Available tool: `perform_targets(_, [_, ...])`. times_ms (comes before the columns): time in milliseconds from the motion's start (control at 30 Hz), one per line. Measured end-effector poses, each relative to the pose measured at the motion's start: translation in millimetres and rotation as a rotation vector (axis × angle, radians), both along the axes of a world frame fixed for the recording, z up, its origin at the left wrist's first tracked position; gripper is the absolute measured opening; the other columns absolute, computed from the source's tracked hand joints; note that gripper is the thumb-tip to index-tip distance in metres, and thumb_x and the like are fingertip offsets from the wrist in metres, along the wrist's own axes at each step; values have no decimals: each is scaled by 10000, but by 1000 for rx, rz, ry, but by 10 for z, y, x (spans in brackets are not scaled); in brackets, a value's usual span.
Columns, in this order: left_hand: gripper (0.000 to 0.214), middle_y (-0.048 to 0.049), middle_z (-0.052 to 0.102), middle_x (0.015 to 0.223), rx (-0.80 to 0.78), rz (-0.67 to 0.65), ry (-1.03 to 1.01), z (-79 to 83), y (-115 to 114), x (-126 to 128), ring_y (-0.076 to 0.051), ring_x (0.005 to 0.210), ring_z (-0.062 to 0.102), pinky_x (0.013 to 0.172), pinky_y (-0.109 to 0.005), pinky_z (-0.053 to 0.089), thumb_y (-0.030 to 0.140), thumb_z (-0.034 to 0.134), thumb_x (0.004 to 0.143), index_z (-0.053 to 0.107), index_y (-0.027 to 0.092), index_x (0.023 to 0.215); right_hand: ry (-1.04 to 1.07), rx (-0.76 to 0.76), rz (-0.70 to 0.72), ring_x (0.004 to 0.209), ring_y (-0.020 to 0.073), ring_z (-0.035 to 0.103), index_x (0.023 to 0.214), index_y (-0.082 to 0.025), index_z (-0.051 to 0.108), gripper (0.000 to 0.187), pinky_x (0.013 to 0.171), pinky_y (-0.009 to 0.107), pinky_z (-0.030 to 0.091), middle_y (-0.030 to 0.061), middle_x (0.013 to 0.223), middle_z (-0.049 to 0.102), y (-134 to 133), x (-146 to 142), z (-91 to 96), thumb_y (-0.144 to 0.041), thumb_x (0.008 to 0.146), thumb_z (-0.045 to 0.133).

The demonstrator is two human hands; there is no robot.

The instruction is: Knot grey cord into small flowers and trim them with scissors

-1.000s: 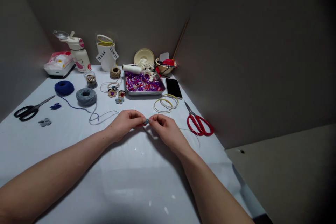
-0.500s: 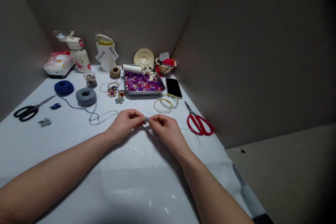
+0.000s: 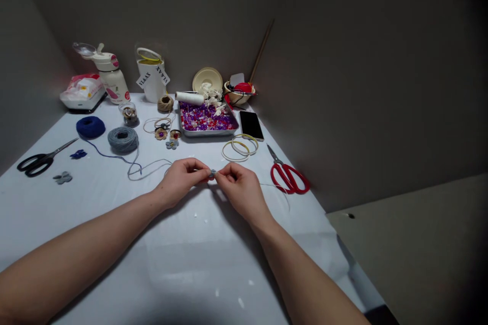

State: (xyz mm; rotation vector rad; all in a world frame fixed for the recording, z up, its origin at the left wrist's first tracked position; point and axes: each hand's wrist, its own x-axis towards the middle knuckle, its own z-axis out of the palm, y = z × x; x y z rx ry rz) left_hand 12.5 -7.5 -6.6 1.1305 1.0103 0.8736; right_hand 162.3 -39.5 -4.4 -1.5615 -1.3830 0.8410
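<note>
The white surface [image 3: 183, 264] runs away from me into a grey corner, and both my bare forearms lie across it, meeting near its middle. My left hand [image 3: 182, 179] and my right hand [image 3: 240, 188] are drawn together fingertip to fingertip, each one pinching the same small grey piece [image 3: 212, 173] just above the surface, the other fingers curled in under the palms.

Behind my hands sits a metal tray [image 3: 208, 133] full of purple, red and white beads, with a dark phone [image 3: 251, 125] just beside it on the right. Red scissors [image 3: 287, 175] lie near my right hand, toward the wall; black scissors [image 3: 36, 160] lie well apart at the far left edge. A grey yarn ball [image 3: 122, 138] and a blue yarn ball [image 3: 90, 127] rest side by side left of the tray, and a grey strand [image 3: 147, 166] trails from there in a loose loop toward my left hand. A few thin rings [image 3: 240, 146] overlap one another between the tray and the red scissors. The piece I pinch is too small to make out in detail.
</note>
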Motion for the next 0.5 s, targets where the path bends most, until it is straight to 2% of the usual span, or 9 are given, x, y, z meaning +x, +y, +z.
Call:
perform_targets(67, [77, -35, 662, 686, -21, 20, -23, 10, -2, 7, -107, 644, 572, 664, -260, 446, 193, 701, 659, 658, 132, 677, -23, 21, 1, 500, 99, 340, 602, -179, 566, 177, 493, 241, 269, -63, 489, 382, -6, -10, 13, -305, 723, 594])
perform_targets(233, [100, -37, 662, 687, -46, 53, -76, 23, 1, 18, -106, 638, 572, 684, -274, 465, 209, 714, 651, 654, 131, 664, 106, -39, 30, 525, 112, 385, 735, -162, 647, 231, 489, 241, 290, -31, 555, 459, -3, -1, 1, -383, 747, 579])
perform_targets(367, [87, -32, 654, 658, -17, 37, -19, 21, -9, 20, -98, 595, 552, 629, -256, 448, 201, 703, 657, 657, 128, 666, 72, -25, 5, 524, 108, 371, 666, -167, 606, 190, 490, 238, 293, -36, 544, 441, 9, 5, -24, -346, 724, 579])
perform_targets(500, [96, -44, 669, 689, 9, 1, 19, 10, -13, 7, -116, 641, 579, 654, -262, 451, 218, 700, 663, 662, 132, 682, 3, -10, 15, 506, 102, 349, 622, -181, 545, 138, 497, 241, 288, -60, 500, 384, 11, 6, -21, -289, 708, 559])
